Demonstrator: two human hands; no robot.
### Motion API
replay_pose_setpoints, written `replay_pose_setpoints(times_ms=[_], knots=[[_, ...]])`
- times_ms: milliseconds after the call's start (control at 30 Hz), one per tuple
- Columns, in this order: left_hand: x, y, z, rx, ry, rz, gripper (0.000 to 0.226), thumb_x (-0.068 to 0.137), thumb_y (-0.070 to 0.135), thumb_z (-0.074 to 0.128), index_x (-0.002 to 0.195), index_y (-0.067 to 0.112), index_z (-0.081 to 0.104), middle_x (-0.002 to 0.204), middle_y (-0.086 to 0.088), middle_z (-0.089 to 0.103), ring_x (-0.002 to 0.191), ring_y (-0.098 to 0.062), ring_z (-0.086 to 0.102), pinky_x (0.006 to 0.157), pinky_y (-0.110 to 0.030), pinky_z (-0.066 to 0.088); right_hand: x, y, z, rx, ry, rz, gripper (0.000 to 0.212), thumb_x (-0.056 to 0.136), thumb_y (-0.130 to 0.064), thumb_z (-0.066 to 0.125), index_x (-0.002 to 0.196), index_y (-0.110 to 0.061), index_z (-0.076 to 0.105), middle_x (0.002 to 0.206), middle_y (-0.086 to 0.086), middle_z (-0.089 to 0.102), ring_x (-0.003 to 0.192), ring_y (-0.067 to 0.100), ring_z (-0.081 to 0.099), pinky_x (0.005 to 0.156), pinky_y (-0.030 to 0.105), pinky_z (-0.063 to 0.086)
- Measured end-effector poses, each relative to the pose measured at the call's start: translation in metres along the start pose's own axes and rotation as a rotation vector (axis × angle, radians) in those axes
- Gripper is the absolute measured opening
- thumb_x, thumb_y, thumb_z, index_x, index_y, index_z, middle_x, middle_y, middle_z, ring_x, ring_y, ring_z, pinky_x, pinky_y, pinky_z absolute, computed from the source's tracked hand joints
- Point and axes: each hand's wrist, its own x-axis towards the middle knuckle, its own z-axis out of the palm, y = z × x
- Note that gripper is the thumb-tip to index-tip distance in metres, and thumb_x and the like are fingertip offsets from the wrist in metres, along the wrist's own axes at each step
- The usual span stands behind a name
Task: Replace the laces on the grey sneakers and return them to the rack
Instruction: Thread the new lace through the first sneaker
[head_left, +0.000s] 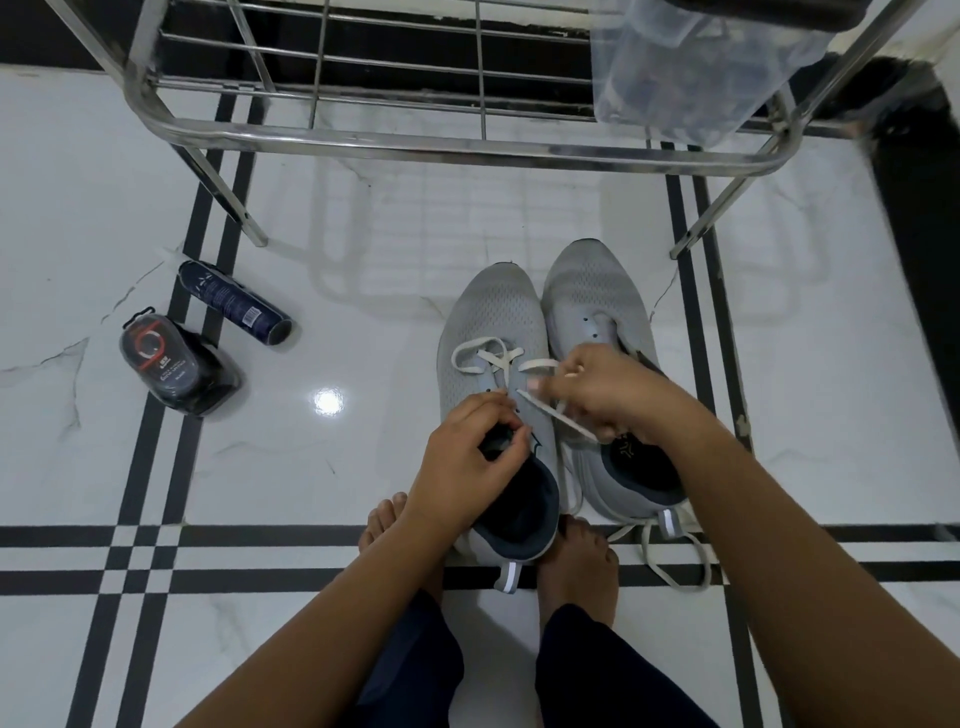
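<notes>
Right hand (608, 395) on lace (488, 358), rack (467, 148) beyond.

"NEW" on the blister pack (174, 371), barcode on spray can (234, 304) — unreadable

Both bare forearms are extended from the lower frame toward the centre. The left hand (462, 467) is curled, its thumb and fingertips closed on a sneaker (488, 322). Just right of it, a lace (567, 421) is pinched by the right hand (602, 395).
</notes>
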Motion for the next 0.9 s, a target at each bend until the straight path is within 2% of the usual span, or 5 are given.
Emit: replay_pose_setpoints(times_ms=[133,400,533,667,900], knots=[[0.000,0.000,0.000,0.004,0.002,0.007,0.013,0.080,0.020,0.063,0.082,0.008,0.067,0.101,0.003,0.064,0.109,0.005,0.049,0.091,0.001,0.032,0.002,-0.002,0.006,-0.154,0.014,-0.105,0.020,0.088,-0.029,0.063,0.088,-0.009,0.064,0.071,-0.002,0.053,0.065,0.009,0.048,0.056,0.023,0.036],[0.001,0.001,0.000,0.009,-0.013,-0.013,0.013,0.080,0.020,0.062,0.080,0.008,0.066,0.099,0.006,0.063,0.108,0.002,0.051,0.090,-0.001,0.034,-0.001,0.001,0.002,1.143,0.099,-0.161,0.034,0.092,-0.001,0.041,0.059,-0.012,0.038,0.047,0.002,0.043,0.040,0.014,0.042,0.053,0.032,0.051],[0.002,0.001,0.000,0.036,-0.034,-0.042,0.015,0.081,0.021,0.060,0.082,0.007,0.066,0.101,-0.002,0.065,0.105,-0.002,0.052,0.088,0.001,0.033,-0.001,0.004,-0.003,0.825,0.073,0.058,0.029,0.089,-0.005,0.042,0.064,-0.016,0.034,0.044,-0.002,0.031,0.033,0.009,0.023,0.033,0.015,0.022],[0.003,0.002,0.000,0.051,-0.047,-0.050,0.015,0.082,0.020,0.060,0.083,0.006,0.066,0.099,-0.003,0.066,0.100,-0.003,0.052,0.085,0.002,0.033,-0.001,0.007,0.003,0.398,0.123,0.052,0.010,0.089,-0.005,0.052,0.080,-0.008,0.049,0.063,0.009,0.050,0.045,0.018,0.043,0.040,0.024,0.042],[0.002,0.006,-0.003,0.017,-0.027,-0.036,0.018,0.082,0.025,0.062,0.085,0.008,0.067,0.100,0.001,0.065,0.105,0.000,0.053,0.088,0.000,0.034,0.017,-0.002,0.007,-0.562,0.276,-0.148,0.028,0.090,-0.030,0.059,0.113,-0.016,0.064,0.128,0.009,0.044,0.127,0.034,0.034,0.102,0.041,0.033]])
